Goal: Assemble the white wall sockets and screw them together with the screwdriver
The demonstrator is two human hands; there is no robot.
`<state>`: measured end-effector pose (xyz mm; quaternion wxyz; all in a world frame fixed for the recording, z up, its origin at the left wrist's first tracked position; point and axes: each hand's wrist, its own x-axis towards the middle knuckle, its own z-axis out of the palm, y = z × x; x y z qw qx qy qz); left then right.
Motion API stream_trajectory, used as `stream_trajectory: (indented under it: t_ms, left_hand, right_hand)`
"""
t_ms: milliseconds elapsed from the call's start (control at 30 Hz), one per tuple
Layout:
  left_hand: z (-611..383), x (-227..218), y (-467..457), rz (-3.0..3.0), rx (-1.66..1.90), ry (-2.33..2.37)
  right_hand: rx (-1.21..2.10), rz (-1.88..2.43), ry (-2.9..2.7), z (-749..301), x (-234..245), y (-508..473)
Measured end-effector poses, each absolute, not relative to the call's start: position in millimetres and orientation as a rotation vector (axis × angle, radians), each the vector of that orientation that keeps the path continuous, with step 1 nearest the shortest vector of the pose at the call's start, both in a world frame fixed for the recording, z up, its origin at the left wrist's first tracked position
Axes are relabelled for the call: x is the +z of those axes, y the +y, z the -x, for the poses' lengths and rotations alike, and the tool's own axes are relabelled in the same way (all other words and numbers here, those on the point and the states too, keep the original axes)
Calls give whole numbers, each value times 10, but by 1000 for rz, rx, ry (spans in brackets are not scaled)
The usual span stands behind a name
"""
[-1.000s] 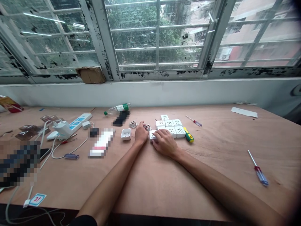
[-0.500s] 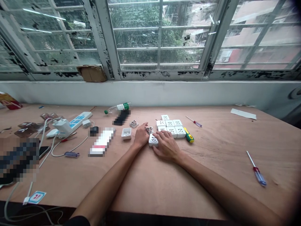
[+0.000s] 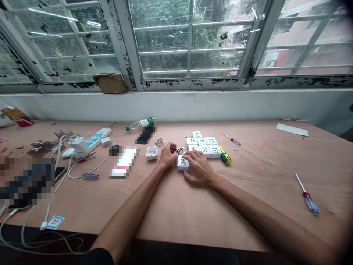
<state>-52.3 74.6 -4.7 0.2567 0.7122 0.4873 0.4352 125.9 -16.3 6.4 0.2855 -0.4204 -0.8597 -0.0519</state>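
Note:
My right hand [image 3: 199, 169] grips a white socket cube [image 3: 182, 162] on the wooden table [image 3: 193, 206], fingers curled round its right side. My left hand [image 3: 167, 156] rests just left of it, fingers bent and touching a small socket insert with metal contacts [image 3: 180, 150]. Behind the hands, several white socket cubes [image 3: 204, 143] lie packed in a block. An open white socket shell [image 3: 151, 152] and another insert [image 3: 160, 141] lie to the left of my left hand.
A green-and-yellow screwdriver [image 3: 225, 155] lies right of the block, a small red one [image 3: 232, 139] behind it, a blue-and-red one [image 3: 308, 196] far right. A bottle [image 3: 140, 123], power strip [image 3: 93, 137], chargers and cables crowd the left. Windows run along the back wall.
My right hand has drawn one socket cube out of the block toward me and tipped it up. My left hand stayed beside it on the insert. The view shifted slightly.

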Motion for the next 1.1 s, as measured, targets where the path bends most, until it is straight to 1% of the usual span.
stream_trajectory:
  t_ms: [167,333,467,667,833,1100]
  left_hand:
    - [519,-48,712,-1944,1202,1282]
    - [509,-70,439,-2304,1370,1354]
    - [527,-74,250,-2523,1294,1140]
    - [553,-39,203,-2595,1196,1082]
    - [558,5,162,-2658,1185,1025]
    - [594,63,130,-2705,1024,968]
  right_hand:
    - [-102,1063,-2306,-1266,66,-159]
    - [-98,1048,-2273,-1276,35,-142]
    - [-86,1060,-2200,-1289,0,-120]
    - [-45,1032,-2134,-1301,-18,-90]
    - [-3,997,-2098,-1305,-4,-85]
    - [4,986,-2043,-1316,-12,-90]
